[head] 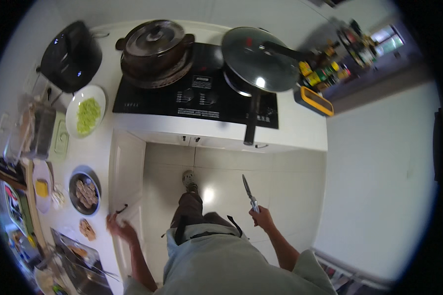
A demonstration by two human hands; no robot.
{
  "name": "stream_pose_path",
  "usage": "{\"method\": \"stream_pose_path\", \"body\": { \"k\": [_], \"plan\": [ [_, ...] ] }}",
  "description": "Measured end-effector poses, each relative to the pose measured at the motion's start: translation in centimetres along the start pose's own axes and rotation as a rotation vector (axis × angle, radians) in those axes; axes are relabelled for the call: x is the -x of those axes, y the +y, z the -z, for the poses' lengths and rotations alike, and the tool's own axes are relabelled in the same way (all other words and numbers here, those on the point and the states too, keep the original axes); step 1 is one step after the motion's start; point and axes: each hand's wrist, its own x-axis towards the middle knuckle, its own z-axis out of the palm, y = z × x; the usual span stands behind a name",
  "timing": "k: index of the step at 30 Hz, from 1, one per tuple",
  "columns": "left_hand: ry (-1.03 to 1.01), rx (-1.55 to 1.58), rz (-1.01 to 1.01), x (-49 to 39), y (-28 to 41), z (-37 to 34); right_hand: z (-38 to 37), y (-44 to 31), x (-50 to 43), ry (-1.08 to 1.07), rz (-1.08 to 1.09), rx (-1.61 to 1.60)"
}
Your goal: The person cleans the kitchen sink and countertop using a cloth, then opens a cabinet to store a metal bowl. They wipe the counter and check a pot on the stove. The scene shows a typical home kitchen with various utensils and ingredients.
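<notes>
My right hand [263, 218] grips the pale handle of a bladed kitchen tool [248, 190], perhaps scissors, its dark blade angled up and forward above the floor. At the left counter's edge my left hand [122, 229] is blurred, fingers apart, holding nothing. Closest to it on the counter lies a knobbly tan piece of food [87, 229], perhaps ginger. Just beyond stands a dark-lined bowl [74, 201] with greyish-brown meat pieces [86, 193]. Farther along, a white plate [100, 96] carries cut light-green vegetable [88, 115].
Ahead, a black cooktop [151, 101] bears a lidded clay pot [151, 55] and a glass-lidded pan [258, 59] whose handle overhangs the front edge. A black appliance [72, 57] stands in the left corner. Bottles [321, 75] crowd the right. A sink [92, 282] is at lower left.
</notes>
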Motion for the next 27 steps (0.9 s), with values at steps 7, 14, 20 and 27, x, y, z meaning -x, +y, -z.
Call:
{"method": "stream_pose_path", "body": {
  "k": [7, 14, 20, 27],
  "plan": [
    [-0.678, 0.586, -0.318, -0.5, 22.0, -22.2, 2.3, -7.0, -2.7, -0.149, 0.042, 0.183],
    [-0.589, 0.751, 0.193, 1.2, 32.6, -33.3, 4.8, -12.0, -5.5, -0.357, 0.088, 0.250],
    [-0.454, 0.809, 0.258, 4.1, 30.9, -29.5, 7.1, -12.3, -9.4, -0.585, 0.160, 0.213],
    [-0.407, 0.747, 0.385, 15.5, 29.1, -22.6, 4.2, -14.3, -11.4, -0.675, 0.095, 0.235]
  ]
}}
